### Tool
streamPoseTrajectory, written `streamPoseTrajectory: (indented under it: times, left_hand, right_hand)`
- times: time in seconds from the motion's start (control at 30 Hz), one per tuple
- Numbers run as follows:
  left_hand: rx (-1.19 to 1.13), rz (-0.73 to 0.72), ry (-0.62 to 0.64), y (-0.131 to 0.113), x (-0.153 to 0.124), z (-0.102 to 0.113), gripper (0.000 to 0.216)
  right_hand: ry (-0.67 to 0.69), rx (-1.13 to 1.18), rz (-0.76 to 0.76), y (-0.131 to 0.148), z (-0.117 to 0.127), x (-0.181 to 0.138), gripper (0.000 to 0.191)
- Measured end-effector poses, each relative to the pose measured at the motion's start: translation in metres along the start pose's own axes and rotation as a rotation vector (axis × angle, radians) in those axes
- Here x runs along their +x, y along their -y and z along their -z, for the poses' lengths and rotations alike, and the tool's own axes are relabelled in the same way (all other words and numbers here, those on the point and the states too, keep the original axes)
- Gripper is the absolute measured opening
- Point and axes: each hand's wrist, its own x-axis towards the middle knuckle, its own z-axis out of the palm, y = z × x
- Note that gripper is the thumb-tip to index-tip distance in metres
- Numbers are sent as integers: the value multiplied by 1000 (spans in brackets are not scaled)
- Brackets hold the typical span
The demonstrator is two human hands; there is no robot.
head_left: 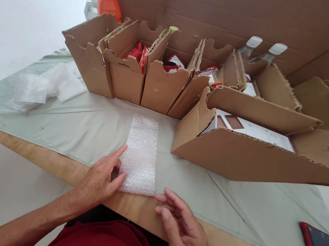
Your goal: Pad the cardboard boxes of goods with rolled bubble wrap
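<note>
A row of open-topped cardboard boxes (pixel 161 91) is arranged across the rear of the tabletop (pixel 126 206), which is largely covered by a pale green cloth (pixel 95 128). Red packets (pixel 136 52) are contained in the second box from the left; a red-and-white packet (pixel 176 61) is held in the third, and clear-wrapped goods (pixel 210 74) in the fourth. The contents of the leftmost box cannot be made out. In the long box (pixel 240 158) at the right, a white printed carton (pixel 253 131) with brown panels is enclosed. White-capped bottles (pixel 252 42) are partly hidden behind the row.

The sheet of bubble wrap (pixel 142 152) is laid flat at the front edge, between the two hands; it is translucent, whitish, oblong and finely dimpled. Its left edge is touched by the left hand (pixel 106 176), whose thumb and forefinger are spread. The right hand (pixel 180 227) is held by the near right corner, its fingers loosely curled and parted from the thumb; whether the corner is touched cannot be told. More bubble wrap (pixel 41 85) is heaped at the left.
</note>
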Motion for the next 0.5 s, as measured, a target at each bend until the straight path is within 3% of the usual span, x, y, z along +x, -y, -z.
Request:
streamPoseTrajectory:
  times: [0.1, 0.17, 0.27, 0.33, 0.43, 0.5]
  left_hand:
    - [111, -116, -51, 7, 0, -5, 62]
    - [185, -177, -94, 7, -4, -4, 58]
    - [193, -240, -159, 1, -13, 4, 56]
    - [137, -311, -110, -4, -22, 12, 57]
    - [53, -405, 13, -9, -34, 19, 50]
    - [7, -378, 18, -10, -37, 18, 43]
  right_hand:
    - [70, -510, 410, -3, -3, 8, 40]
    - [135, -734, 528, -3, -10, 18, 44]
    - [206, -841, 601, -3, -18, 31, 39]
    - [229, -785, 621, 0, -18, 34, 36]
    - [294, -636, 526, 7, -14, 34, 28]
    - [297, -572, 449, 10, -11, 32, 22]
